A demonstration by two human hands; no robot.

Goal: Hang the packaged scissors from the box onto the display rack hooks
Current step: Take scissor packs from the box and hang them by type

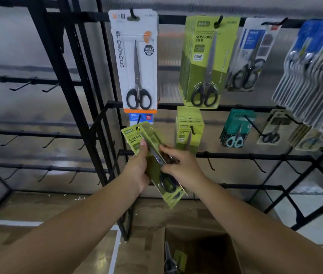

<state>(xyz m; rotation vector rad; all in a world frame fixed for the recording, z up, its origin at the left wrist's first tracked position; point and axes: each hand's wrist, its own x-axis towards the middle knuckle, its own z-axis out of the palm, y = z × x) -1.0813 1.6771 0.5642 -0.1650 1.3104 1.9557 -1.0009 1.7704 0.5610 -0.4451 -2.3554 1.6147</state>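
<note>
My left hand (137,171) grips a small stack of green packaged scissors (152,155) from the left side, thumb on the front card. My right hand (182,169) pinches the front pack in that stack from the right. The stack is tilted, with its top at the left, in front of the black display rack (105,115). Just above it a hook (138,119) holds a blue and red card. To the right hang a small green stack (189,129) and a larger green stack (204,62). The open cardboard box (224,250) on the floor below holds more packs.
A white and orange scissors pack (137,62) hangs at the upper left. Grey, blue and teal packs (235,127) fill hooks to the right. Bare hooks (210,163) line the lower bar and the left-hand rack (24,84). The floor is tan with a white line.
</note>
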